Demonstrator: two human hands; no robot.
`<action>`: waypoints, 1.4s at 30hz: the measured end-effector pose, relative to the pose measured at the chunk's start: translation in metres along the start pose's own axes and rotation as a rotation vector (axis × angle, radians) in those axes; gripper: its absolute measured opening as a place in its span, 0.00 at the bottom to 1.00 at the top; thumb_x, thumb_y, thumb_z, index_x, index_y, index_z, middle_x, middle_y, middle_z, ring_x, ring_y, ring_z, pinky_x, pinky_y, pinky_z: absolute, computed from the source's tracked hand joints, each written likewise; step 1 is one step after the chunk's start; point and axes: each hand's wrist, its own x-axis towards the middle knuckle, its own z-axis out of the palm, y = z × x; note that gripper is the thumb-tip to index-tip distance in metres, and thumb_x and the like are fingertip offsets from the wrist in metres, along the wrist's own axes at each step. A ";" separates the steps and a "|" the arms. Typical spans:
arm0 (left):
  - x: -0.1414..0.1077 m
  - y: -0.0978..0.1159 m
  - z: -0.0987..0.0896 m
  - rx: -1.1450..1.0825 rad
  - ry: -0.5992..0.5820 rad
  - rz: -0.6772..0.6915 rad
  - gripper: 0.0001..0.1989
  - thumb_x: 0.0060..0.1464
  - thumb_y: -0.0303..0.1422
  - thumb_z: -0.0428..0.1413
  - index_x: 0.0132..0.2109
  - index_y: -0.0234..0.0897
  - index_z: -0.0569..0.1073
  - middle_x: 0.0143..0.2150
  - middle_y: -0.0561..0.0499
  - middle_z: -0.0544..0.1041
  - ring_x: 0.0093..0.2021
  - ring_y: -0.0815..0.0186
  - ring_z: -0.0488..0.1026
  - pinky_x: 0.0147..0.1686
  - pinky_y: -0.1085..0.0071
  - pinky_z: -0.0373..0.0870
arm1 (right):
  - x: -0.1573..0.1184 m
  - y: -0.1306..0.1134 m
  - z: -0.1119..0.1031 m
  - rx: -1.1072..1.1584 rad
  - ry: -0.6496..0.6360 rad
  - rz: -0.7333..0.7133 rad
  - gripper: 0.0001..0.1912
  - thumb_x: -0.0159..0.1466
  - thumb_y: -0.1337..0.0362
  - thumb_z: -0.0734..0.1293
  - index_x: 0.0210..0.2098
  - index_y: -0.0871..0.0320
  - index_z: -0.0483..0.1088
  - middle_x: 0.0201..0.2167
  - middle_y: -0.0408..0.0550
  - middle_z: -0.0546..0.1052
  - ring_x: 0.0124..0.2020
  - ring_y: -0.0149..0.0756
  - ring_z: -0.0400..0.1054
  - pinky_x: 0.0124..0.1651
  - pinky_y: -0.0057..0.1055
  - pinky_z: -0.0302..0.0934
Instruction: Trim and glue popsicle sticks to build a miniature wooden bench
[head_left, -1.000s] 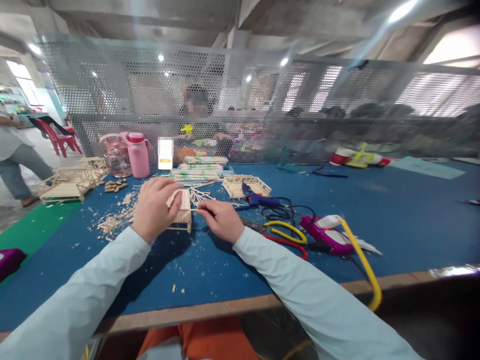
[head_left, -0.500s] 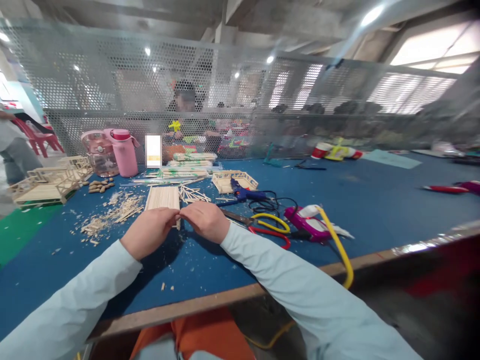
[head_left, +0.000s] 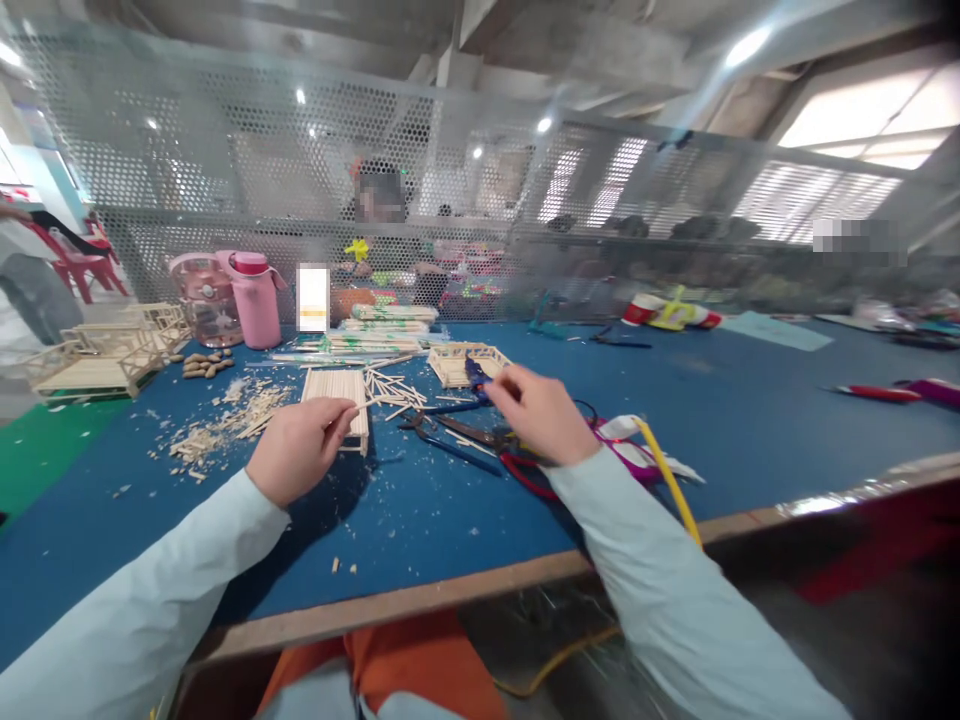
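My left hand [head_left: 304, 450] is closed, pinching a thin wooden stick [head_left: 366, 404] between thumb and forefinger. The stick is above the near right corner of a small slatted wooden stick panel [head_left: 335, 386] with short legs. My right hand [head_left: 546, 412] is curled at the handle of a blue hot glue gun [head_left: 475, 376], covering most of it. Just below lie blue-handled pliers [head_left: 457, 452] and scissors [head_left: 525, 475] with red and yellow handles, partly hidden by the right hand. Loose cut sticks [head_left: 396, 388] are beside the panel.
Stick models [head_left: 97, 365] stand at the left, near peanuts [head_left: 206, 365], a pink bottle [head_left: 256, 305] and a clear jug [head_left: 211, 315]. Wood scraps [head_left: 217, 425] litter the blue table. Bundled sticks [head_left: 382, 330] and a small railed model [head_left: 450, 365] sit behind. A purple device [head_left: 634, 462] lies right.
My right hand has left my left hand and moved right to the glue gun. The left hand stays by the panel with the stick. The pliers are now uncovered.
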 end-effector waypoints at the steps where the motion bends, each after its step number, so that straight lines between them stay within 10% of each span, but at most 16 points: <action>1: 0.000 0.001 0.000 -0.015 -0.004 -0.010 0.14 0.57 0.34 0.45 0.36 0.35 0.75 0.27 0.48 0.78 0.26 0.66 0.73 0.28 0.73 0.65 | -0.008 0.007 -0.004 -0.094 -0.155 -0.037 0.09 0.56 0.64 0.64 0.21 0.57 0.62 0.15 0.41 0.66 0.17 0.28 0.56 0.23 0.28 0.48; 4: 0.000 0.003 0.000 -0.065 -0.023 -0.049 0.14 0.57 0.34 0.45 0.36 0.36 0.75 0.27 0.49 0.78 0.26 0.66 0.73 0.28 0.73 0.65 | -0.030 0.011 -0.009 -0.171 -0.392 -0.138 0.07 0.53 0.68 0.65 0.20 0.57 0.63 0.16 0.43 0.69 0.18 0.30 0.59 0.22 0.29 0.48; 9: 0.000 0.007 0.003 -0.238 -0.054 -0.128 0.15 0.57 0.36 0.45 0.32 0.36 0.75 0.25 0.51 0.77 0.26 0.67 0.73 0.27 0.74 0.65 | -0.036 -0.017 0.019 -0.122 -0.434 -0.196 0.04 0.56 0.65 0.66 0.28 0.55 0.65 0.25 0.46 0.72 0.25 0.35 0.65 0.26 0.30 0.52; 14: -0.001 0.013 0.005 -0.437 -0.119 -0.124 0.16 0.58 0.36 0.45 0.29 0.36 0.73 0.22 0.53 0.74 0.24 0.70 0.70 0.26 0.75 0.65 | -0.025 -0.031 0.054 -0.165 -0.284 -0.119 0.13 0.54 0.71 0.66 0.21 0.55 0.55 0.17 0.44 0.64 0.19 0.34 0.60 0.22 0.29 0.43; 18: -0.004 0.019 0.008 -0.554 -0.136 -0.124 0.14 0.58 0.35 0.45 0.31 0.36 0.72 0.25 0.51 0.74 0.27 0.69 0.71 0.30 0.73 0.67 | -0.008 -0.033 0.042 -0.100 -0.069 -0.033 0.09 0.64 0.65 0.53 0.27 0.55 0.55 0.18 0.42 0.61 0.19 0.32 0.57 0.23 0.29 0.44; 21: -0.006 0.020 0.012 -0.570 -0.030 -0.122 0.13 0.58 0.35 0.44 0.33 0.37 0.72 0.39 0.44 0.75 0.41 0.63 0.72 0.41 0.67 0.69 | 0.005 -0.046 0.024 0.352 0.044 0.080 0.12 0.65 0.58 0.51 0.28 0.55 0.54 0.19 0.40 0.60 0.19 0.28 0.55 0.22 0.26 0.48; 25: -0.005 0.017 0.013 -0.582 -0.014 -0.107 0.13 0.58 0.35 0.45 0.33 0.37 0.72 0.61 0.41 0.59 0.60 0.58 0.58 0.55 0.58 0.59 | 0.011 -0.072 0.020 1.087 -0.266 0.295 0.16 0.58 0.50 0.61 0.28 0.54 0.53 0.14 0.31 0.53 0.12 0.21 0.41 0.14 0.20 0.37; 34: -0.010 0.047 0.004 -0.692 -0.158 -0.037 0.14 0.60 0.34 0.42 0.31 0.37 0.68 0.36 0.46 0.69 0.40 0.64 0.67 0.40 0.68 0.65 | -0.004 -0.103 0.047 1.692 -0.071 0.314 0.11 0.50 0.67 0.67 0.27 0.56 0.57 0.16 0.33 0.62 0.13 0.20 0.51 0.16 0.18 0.45; 42: -0.009 0.045 0.005 -0.716 -0.207 -0.091 0.15 0.59 0.38 0.43 0.30 0.36 0.68 0.30 0.50 0.69 0.33 0.67 0.65 0.35 0.70 0.62 | -0.008 -0.100 0.047 1.802 -0.647 0.227 0.28 0.39 0.70 0.58 0.42 0.57 0.65 0.33 0.48 0.75 0.32 0.36 0.68 0.30 0.32 0.62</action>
